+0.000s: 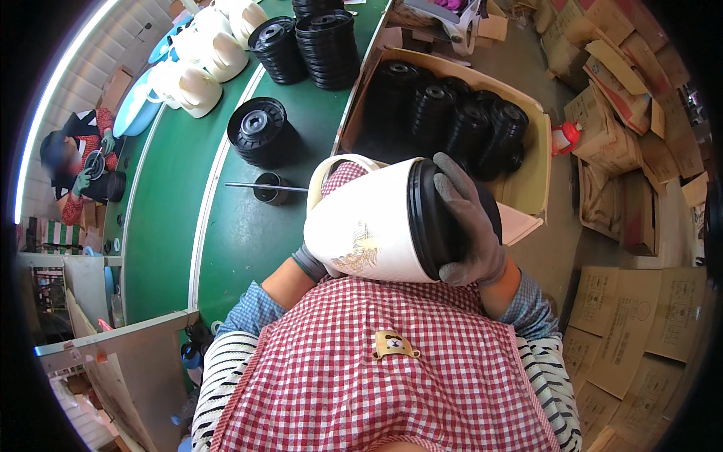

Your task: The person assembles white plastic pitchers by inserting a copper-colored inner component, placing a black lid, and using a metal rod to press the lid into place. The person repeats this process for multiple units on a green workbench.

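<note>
A white jug (358,230) with a cream handle and a gold leaf print lies on its side in front of my chest. My left hand (309,262), in a grey glove, is under its near left side, fingers hidden behind it. Against the jug's wide end is a black round plastic base (423,222) with ridged edges. My right hand (478,233), also gloved, clasps this base, fingers over the top and thumb below. Whether the base is fastened to the jug cannot be seen.
On the green table (169,218) stand a stack of black discs (257,128), a small black cup (269,188) with a metal rod across it, and white jugs (197,89). Right of it, a carton (538,181) holds black stacks. A co-worker (83,162) handles a round part, far left.
</note>
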A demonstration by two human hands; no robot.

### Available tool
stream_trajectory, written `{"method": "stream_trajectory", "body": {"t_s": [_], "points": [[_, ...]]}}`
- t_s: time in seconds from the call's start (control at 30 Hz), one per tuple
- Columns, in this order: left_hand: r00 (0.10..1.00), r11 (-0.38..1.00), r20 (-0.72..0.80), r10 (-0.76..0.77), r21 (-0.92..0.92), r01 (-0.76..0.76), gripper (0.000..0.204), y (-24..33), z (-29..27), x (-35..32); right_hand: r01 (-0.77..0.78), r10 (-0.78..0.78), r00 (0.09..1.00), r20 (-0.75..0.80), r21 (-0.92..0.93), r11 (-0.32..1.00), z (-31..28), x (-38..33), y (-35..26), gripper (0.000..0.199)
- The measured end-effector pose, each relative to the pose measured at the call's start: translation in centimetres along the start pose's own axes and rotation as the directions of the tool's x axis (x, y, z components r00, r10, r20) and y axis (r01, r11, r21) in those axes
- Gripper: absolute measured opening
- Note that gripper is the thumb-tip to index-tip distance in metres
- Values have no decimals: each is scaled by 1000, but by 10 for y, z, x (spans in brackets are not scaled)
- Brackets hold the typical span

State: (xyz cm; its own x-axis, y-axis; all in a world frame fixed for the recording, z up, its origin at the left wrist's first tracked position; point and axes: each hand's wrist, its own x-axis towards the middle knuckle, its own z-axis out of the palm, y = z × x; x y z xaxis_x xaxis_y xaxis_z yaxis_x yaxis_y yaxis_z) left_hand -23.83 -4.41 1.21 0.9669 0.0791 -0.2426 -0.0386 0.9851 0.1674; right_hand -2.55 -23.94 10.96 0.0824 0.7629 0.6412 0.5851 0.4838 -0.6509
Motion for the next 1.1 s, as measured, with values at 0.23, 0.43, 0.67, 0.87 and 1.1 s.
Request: {"method": "stream_trajectory", "body": {"t_s": [0.23,0.43,0.67,0.87,1.1], "points": [[997,997,33,-74,21,73,54,1,-9,-1,48,-47,999,20,-41,998,-5,-2,-4,109],[987,990,78,-139,-2,140,52,1,-1,4,75,-62,992,108,-119,990,-18,1,-14,113],[965,951,225,134,246,-189,54,1,40,8,-118,117,993,13,89,989,-15,-1,-9,100],[854,377,373,363,779,-501,52,51,43,1,-510,570,817,88,572,643,-2,3,1,87],[911,695,282,302,588,-413,57,29,30,5,-40,39,993,-110,0,999,1,1,-7,89]]}}
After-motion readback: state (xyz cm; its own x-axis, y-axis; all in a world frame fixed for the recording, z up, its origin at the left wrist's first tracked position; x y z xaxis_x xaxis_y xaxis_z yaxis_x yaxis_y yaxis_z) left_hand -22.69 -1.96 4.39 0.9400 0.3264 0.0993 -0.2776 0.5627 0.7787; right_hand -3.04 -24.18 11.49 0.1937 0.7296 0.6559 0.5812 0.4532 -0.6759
